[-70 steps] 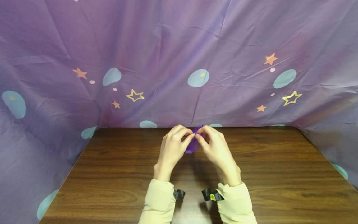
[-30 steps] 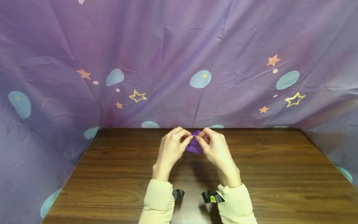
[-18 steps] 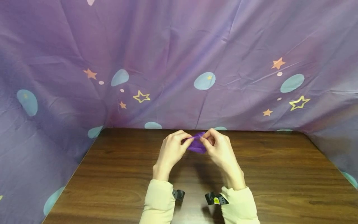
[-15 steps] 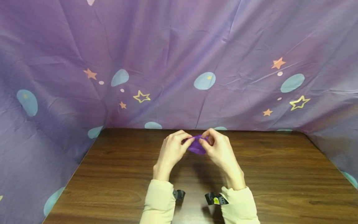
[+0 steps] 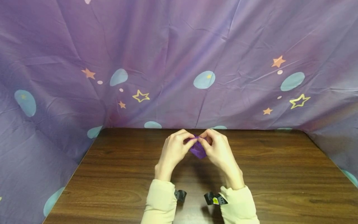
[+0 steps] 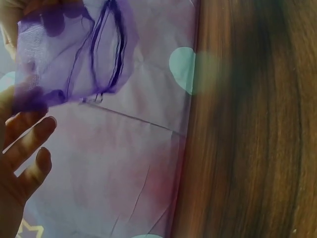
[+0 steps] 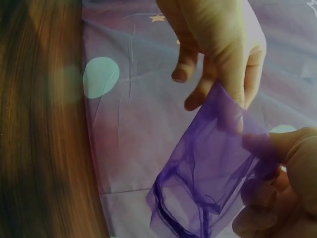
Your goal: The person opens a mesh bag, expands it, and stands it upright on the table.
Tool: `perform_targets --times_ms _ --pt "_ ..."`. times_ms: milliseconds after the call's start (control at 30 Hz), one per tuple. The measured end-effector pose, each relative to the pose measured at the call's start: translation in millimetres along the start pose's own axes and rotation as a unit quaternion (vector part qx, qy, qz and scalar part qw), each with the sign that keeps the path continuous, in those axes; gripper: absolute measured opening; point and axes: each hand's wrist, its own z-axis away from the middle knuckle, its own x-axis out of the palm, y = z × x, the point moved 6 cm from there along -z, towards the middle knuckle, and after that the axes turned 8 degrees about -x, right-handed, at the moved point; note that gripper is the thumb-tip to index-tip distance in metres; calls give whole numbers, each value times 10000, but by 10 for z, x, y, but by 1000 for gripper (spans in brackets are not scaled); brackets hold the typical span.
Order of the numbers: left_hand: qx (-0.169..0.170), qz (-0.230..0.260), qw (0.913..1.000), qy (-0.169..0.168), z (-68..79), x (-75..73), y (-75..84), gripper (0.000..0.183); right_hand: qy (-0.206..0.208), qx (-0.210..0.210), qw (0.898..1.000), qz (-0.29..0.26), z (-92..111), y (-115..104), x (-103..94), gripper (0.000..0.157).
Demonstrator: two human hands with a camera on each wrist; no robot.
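"Where's the sheer purple drawstring pouch (image 5: pixel 198 151)?"

"Just right of centre in the head view, below the middle of the frame, held above the brown wood-grain surface (image 5: pixel 123 171)."

"Who's got it?"

"Both hands. The left hand (image 5: pixel 174 149) pinches one edge between thumb and forefinger, its other fingers bent and spread loosely apart. The right hand (image 5: pixel 219 147) pinches that edge just beside it, thumb against fingers, the rest loosely curled."

"Anything inside?"

"I can't tell. Fingers show through the thin fabric, but whether they're behind it or in it isn't clear."

"Which way does it point?"

"In the head view it hangs from the fingertips, leaning toward the lower right. In the left wrist view the dark drawstring (image 6: pixel 120 47) end points to the right of the frame, and the pinched edge is at the left. In the right wrist view the long axis slants from upper right, at the fingers, to lower left, at the drawstring."

"And around it?"

"Pale yellow sleeves (image 5: pixel 160 197), a black wrist mount (image 5: pixel 212 198) by the right cuff, and a purple backdrop cloth (image 5: pixel 167 62) printed with stars filling the upper frame."
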Motion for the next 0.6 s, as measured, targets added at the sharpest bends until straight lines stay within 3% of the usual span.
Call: perform_targets --times_ms 267,600 --pt "-226 -19 9997 -90 9 15 -75 16 30 344 9994 2 13 71 -21 8" --pt "-19 -417 9991 -101 15 74 6 4 -479 528 9973 -170 10 47 96 4"
